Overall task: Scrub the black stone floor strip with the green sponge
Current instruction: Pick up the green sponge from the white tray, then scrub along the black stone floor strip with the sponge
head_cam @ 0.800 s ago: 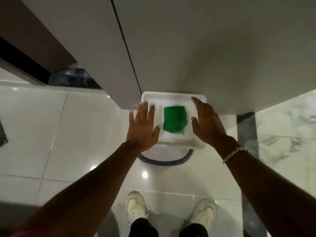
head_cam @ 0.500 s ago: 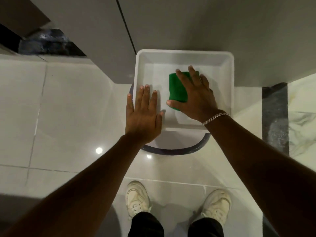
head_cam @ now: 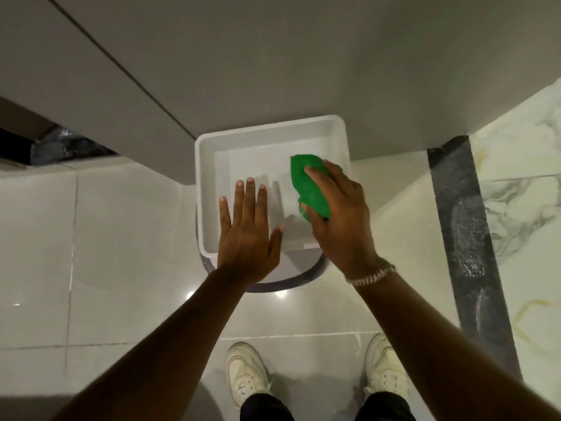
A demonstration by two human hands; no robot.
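Note:
A green sponge is held in my right hand, fingers and thumb curled around it, above the right side of a white square tub on the floor. My left hand hovers flat, fingers spread, over the tub's front left part, holding nothing. The black stone floor strip runs from the wall toward me on the right, with pale wet or soapy smears on it. It lies well to the right of both hands.
A grey wall rises behind the tub. Pale glossy floor tiles lie left and in front, marbled tiles beyond the strip. A dark curved rim shows under the tub. My two white shoes stand below.
My right hand has closed around the sponge and lifted it toward the tub's right side. The left hand stays spread over the tub's front edge. The view has shifted slightly.

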